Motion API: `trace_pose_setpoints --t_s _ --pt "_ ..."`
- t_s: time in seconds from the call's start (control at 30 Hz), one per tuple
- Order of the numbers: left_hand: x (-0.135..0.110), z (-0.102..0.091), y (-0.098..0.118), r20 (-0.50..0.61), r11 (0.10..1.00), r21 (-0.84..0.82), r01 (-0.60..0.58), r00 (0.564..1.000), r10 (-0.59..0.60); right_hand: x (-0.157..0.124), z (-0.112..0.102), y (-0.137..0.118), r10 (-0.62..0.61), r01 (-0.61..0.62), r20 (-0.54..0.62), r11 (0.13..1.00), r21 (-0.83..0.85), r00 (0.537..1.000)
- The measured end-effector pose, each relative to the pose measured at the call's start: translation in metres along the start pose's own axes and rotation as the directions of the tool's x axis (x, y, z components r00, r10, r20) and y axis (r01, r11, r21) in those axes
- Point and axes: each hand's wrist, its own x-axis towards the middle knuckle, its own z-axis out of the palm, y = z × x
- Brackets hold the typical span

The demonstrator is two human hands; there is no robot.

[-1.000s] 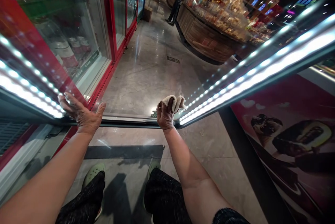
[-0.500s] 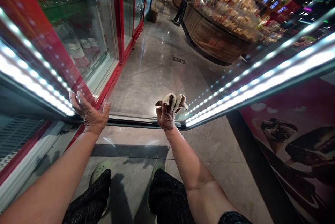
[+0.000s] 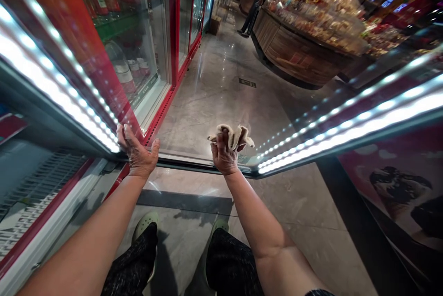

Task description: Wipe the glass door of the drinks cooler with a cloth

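Note:
An open glass refrigerator door [image 3: 204,116] with bright LED strips along both sides stands in front of me. My right hand [image 3: 225,155] presses a crumpled beige cloth [image 3: 238,135] to the lower part of the pane, just above the bottom frame. Folds of the cloth stick out between and around the fingers. At the lower left corner of the door, beside the LED strip [image 3: 86,95], my left hand [image 3: 139,153] has its fingers stretched out and the thumb apart. It holds nothing and seems to rest against the glass or frame.
On the left is an open fridge with a wire shelf [image 3: 44,185]; beyond it, a red-framed cabinet [image 3: 173,56] holds bottles. A wooden display stand [image 3: 301,51] carries wrapped goods, with a person [image 3: 252,12] beside it. A pink panel with ice-cream pictures [image 3: 394,185] stands at right.
The whole view has shifted, so door and hands appear farther right. On the glass, the cloth under my right hand is spread slightly wider. My left hand keeps its place at the door's corner.

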Motion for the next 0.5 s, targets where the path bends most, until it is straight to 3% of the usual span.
trace_pose_setpoints --t_s 0.17,0.4,0.5 --pt "-0.001 0.001 -0.001 0.010 1.000 -0.001 0.020 1.000 -0.020 -0.002 -0.006 -0.014 0.014 -0.007 0.257 1.000 -0.028 0.966" --pt "-0.004 0.004 -0.005 0.049 1.000 -0.007 -0.003 0.999 0.003 0.017 -0.015 -0.035 0.026 -0.012 0.244 0.998 -0.060 0.969" --pt "-0.007 0.005 -0.008 0.050 0.999 -0.002 -0.032 0.998 0.032 0.004 -0.011 -0.046 -0.105 0.119 0.307 0.992 -0.030 0.946"
